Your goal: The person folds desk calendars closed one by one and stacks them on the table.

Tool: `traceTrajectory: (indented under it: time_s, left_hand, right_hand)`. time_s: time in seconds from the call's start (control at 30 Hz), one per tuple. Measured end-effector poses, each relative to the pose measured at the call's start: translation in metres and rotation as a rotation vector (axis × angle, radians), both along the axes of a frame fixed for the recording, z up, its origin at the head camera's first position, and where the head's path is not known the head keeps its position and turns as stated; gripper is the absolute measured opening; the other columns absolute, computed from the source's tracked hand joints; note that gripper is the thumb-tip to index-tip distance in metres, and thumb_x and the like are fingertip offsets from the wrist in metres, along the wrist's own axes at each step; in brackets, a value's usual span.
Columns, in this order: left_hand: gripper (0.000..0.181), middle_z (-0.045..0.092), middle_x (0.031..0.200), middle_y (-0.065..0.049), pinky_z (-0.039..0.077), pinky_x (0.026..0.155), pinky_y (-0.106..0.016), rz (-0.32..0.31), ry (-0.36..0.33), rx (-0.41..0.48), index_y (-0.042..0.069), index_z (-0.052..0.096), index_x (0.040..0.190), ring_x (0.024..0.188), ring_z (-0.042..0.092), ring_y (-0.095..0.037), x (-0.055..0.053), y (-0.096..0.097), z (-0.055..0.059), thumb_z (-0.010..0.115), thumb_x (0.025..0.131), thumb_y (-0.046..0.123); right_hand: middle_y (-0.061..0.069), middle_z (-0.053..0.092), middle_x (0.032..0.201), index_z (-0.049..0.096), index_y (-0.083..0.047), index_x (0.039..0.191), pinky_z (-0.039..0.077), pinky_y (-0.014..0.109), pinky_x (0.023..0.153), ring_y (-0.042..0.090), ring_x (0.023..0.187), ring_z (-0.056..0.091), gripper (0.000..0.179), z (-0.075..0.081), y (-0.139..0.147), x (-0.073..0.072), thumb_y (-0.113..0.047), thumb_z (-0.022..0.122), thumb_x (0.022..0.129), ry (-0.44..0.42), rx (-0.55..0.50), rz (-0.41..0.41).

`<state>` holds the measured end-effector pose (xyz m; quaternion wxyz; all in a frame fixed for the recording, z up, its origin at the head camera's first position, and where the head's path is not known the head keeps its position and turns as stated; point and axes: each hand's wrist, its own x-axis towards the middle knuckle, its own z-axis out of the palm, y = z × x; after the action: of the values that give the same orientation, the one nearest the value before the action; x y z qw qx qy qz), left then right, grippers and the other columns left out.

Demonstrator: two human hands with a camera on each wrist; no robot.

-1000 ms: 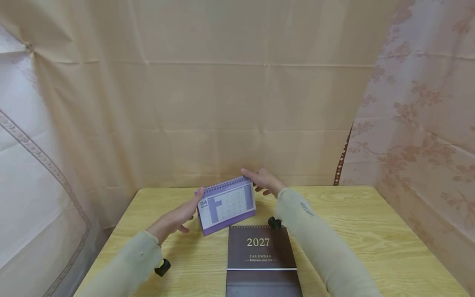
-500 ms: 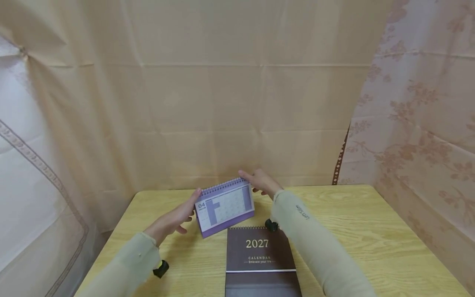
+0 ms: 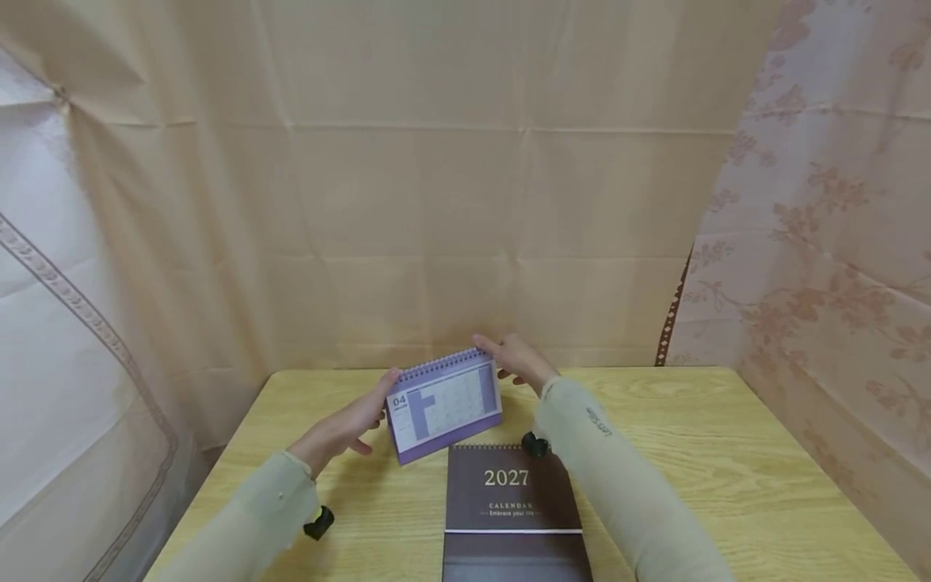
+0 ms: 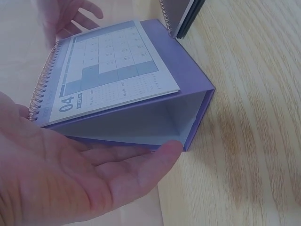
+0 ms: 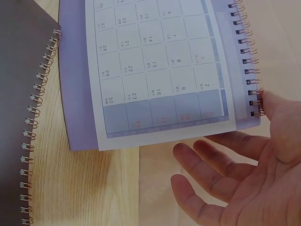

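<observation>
A purple spiral-bound desk calendar [image 3: 445, 404], turned to page 04, stands as a tent on the wooden table, angled so its left end is nearer. My left hand [image 3: 349, 420] holds its left end, thumb at the top corner; in the left wrist view the fingers [image 4: 136, 172] lie along the back panel. My right hand [image 3: 518, 356] pinches the top right corner, with the thumb by the coil [image 5: 253, 80] and the index finger behind the panel. The other right fingers [image 5: 207, 179] are spread off the calendar. In front lies a dark brown 2027 calendar [image 3: 509, 501].
The pale wooden table [image 3: 676, 453] ends at a beige cloth [image 3: 465, 202] hung behind it. Floral cloth [image 3: 836, 267] hangs on the right, white cloth on the left. The brown calendar's coil edge sits close to the purple calendar's base.
</observation>
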<state>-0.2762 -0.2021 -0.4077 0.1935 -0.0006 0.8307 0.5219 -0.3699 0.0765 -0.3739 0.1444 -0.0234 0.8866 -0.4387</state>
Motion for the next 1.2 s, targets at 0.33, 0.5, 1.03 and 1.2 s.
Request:
traceTrajectory:
  time_s: [0.33,0.5,1.03,1.2]
  left_hand:
    - [0.110,0.016,0.159,-0.037,0.049,0.083,-0.071,-0.003,0.013,0.000,0.007,0.033,0.158,0.137,0.022,-0.066,0.0002,0.0019,0.0021,0.015,0.087,0.089]
    - [0.111,0.019,0.157,-0.038,0.050,0.083,-0.068,0.004,0.009,-0.003,0.007,0.034,0.157,0.135,0.026,-0.067,0.0010,0.0033,0.0015,0.014,0.086,0.089]
    - [0.105,0.017,0.159,-0.036,0.052,0.081,-0.065,0.022,0.016,0.015,0.009,0.036,0.157,0.136,0.024,-0.067,0.0013,0.0032,-0.0001,0.017,0.089,0.087]
    - [0.106,0.018,0.159,-0.036,0.052,0.081,-0.065,0.022,0.019,0.007,0.009,0.037,0.156,0.136,0.025,-0.066,0.0014,0.0031,0.0012,0.017,0.088,0.088]
  right_hand:
    - [0.017,0.062,0.130,0.064,0.000,0.122,0.048,0.059,0.097,0.042,0.117,0.062,0.068,-0.0012,0.0016,0.0025,-0.063,0.051,0.099,0.003,-0.023,-0.009]
    - [0.017,0.062,0.128,0.062,0.001,0.123,0.049,0.059,0.096,0.040,0.112,0.064,0.070,-0.0018,0.0042,0.0013,-0.063,0.051,0.099,0.002,-0.029,0.001]
    - [0.017,0.060,0.132,0.061,0.002,0.126,0.051,0.055,0.091,0.041,0.116,0.063,0.071,-0.0016,0.0047,0.0021,-0.063,0.051,0.099,-0.003,-0.033,0.011]
    - [0.017,0.060,0.131,0.061,0.001,0.125,0.051,0.055,0.093,0.041,0.117,0.062,0.069,-0.0011,0.0054,0.0012,-0.062,0.052,0.099,-0.015,-0.046,0.014]
